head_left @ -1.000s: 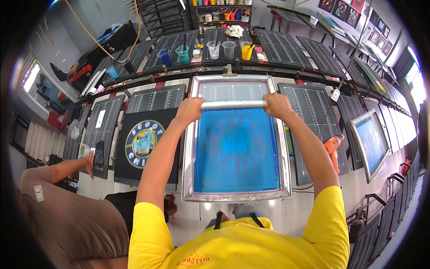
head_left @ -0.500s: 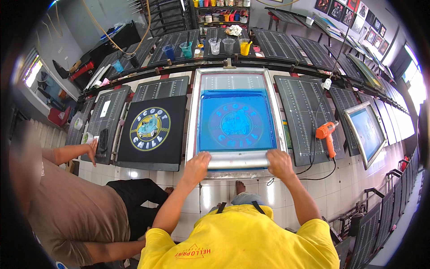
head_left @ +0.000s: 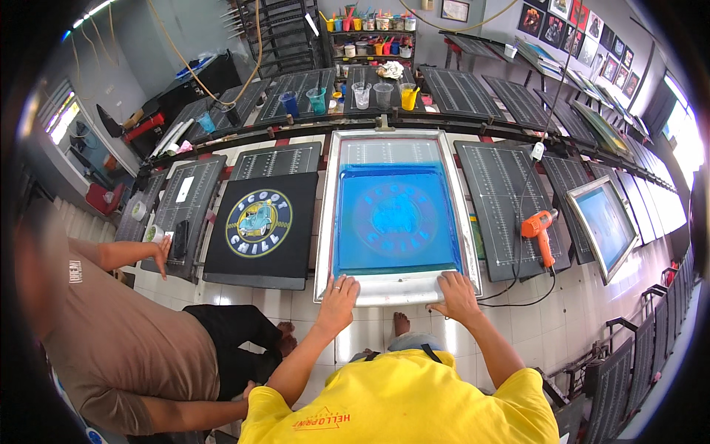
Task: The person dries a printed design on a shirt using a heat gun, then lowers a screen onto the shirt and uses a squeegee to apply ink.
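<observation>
A silver-framed printing screen (head_left: 451,177) with blue ink spread over its mesh lies in front of me. Across the screen's near end sits a wide silver squeegee (head_left: 399,288). My left hand (head_left: 336,305) is on its left part, fingers over the top and a ring on one finger. On its right part rests my right hand (head_left: 457,297), with the thumb on the near side. Under the blue ink, a round emblem shows through the mesh. The squeegee's lower edge is hidden. Left of the screen, a black printed fabric (head_left: 260,226) with a round car emblem lies on a platen.
A co-worker's hand (head_left: 159,255) is at a platen on the left, beside a dark phone-like object (head_left: 180,239). An orange heat gun (head_left: 540,235) lies on the right platen. Another framed screen (head_left: 605,226) leans farther right. Ink cups (head_left: 361,96) stand along the far platens.
The squeegee has come nearer to me, to the screen's near end. My hands have gone from closed fists at its ends to straighter fingers over it. The whole view has shifted slightly.
</observation>
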Motion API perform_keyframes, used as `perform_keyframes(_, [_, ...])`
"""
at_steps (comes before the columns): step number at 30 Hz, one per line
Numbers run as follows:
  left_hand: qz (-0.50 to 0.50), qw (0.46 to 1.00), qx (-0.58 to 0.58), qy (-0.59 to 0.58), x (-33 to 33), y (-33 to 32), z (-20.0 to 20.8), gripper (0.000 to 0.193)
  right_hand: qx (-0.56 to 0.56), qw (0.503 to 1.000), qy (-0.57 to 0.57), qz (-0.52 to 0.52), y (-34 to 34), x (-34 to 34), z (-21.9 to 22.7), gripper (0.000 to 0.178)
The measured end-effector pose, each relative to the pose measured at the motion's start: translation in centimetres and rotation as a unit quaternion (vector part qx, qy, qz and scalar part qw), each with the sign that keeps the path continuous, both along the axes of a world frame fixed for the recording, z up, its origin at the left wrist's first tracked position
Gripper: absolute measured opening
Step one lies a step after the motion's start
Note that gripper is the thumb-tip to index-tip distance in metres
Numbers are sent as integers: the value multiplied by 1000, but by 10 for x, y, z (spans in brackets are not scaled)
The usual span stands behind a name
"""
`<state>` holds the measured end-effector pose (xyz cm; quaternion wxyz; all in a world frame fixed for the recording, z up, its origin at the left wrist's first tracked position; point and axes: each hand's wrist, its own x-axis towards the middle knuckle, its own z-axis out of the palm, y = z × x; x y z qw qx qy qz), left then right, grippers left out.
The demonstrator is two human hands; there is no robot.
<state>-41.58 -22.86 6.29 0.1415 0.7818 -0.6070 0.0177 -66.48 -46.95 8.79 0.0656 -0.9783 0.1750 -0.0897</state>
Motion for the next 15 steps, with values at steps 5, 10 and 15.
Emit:
perform_keyframes(5, [12,1000,11,-3,2,4,-2,58,15,1000,-15,8,4,-5,-5,74])
perform_keyframes(10, [13,995,13,100,1,4,32,59,56,996,-74,5,-4,-15,-5,54])
perform_keyframes(15, [146,950,-211,177,54,21,-37,49,120,937,-229,-234,-56,-20,-44,36])
